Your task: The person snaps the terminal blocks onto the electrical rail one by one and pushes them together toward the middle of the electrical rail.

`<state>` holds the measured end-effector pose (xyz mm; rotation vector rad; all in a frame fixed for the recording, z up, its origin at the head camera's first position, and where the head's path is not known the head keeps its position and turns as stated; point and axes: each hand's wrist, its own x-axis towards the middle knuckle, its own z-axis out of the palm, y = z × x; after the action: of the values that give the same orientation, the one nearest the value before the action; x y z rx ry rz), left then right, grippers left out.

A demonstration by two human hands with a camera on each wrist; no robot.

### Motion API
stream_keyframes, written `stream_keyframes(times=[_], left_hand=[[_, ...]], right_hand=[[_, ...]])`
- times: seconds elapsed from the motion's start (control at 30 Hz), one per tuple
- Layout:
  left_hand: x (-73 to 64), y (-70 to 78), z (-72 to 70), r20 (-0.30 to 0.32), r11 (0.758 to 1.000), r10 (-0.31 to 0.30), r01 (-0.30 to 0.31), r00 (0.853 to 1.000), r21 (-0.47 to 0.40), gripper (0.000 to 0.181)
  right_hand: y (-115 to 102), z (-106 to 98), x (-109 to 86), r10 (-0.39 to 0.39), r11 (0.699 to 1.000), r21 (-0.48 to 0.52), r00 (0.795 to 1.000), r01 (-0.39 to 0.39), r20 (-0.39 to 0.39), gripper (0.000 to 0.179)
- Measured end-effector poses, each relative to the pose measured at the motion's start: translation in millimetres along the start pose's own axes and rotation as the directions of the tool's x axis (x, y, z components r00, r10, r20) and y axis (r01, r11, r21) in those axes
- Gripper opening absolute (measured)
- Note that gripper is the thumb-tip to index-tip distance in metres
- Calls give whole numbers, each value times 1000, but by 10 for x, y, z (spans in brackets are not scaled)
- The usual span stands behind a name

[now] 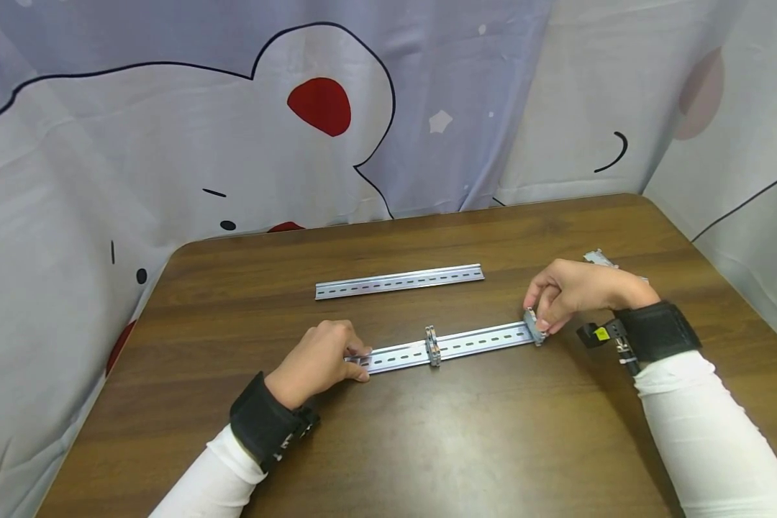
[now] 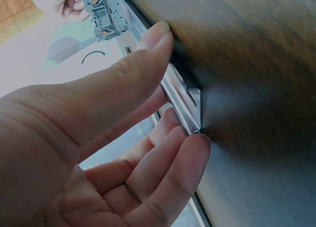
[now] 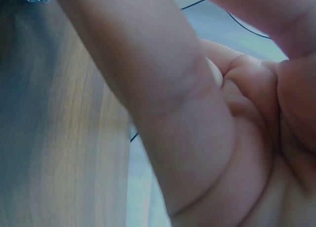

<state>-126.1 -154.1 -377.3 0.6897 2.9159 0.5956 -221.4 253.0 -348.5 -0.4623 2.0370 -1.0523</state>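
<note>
Now, in the head view, the left hand pinches one end of the rail, on or just above the surface; the right hand pinches an end block at the other, and a middle block sits between. In the left wrist view, thumb and fingers flank the rail: sound bracing, I'd judge. The right wrist view hides the pinch; squaring the end block before pressing evenly seems wise.

Behind the near rail on the table lies another rail.
</note>
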Motion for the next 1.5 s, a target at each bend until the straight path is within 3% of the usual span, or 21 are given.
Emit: stream_keyframes(times=[0.5, 1.03, 1.5], left_hand=[[7, -1, 9, -2, 1000, -14, 14, 1000, -12, 36], [21, 29, -19, 12, 998, -53, 53, 999, -17, 36], [-1, 25, -8, -3, 999, -34, 34, 999, -7, 35]], right_hand=[[-82, 176, 175, -60, 998, 20, 998, 59, 30, 38], [-274, 548, 413, -116, 991, 66, 993, 117, -23, 36], [-362, 828, 552, -175, 975, 130, 983, 181, -58, 39]])
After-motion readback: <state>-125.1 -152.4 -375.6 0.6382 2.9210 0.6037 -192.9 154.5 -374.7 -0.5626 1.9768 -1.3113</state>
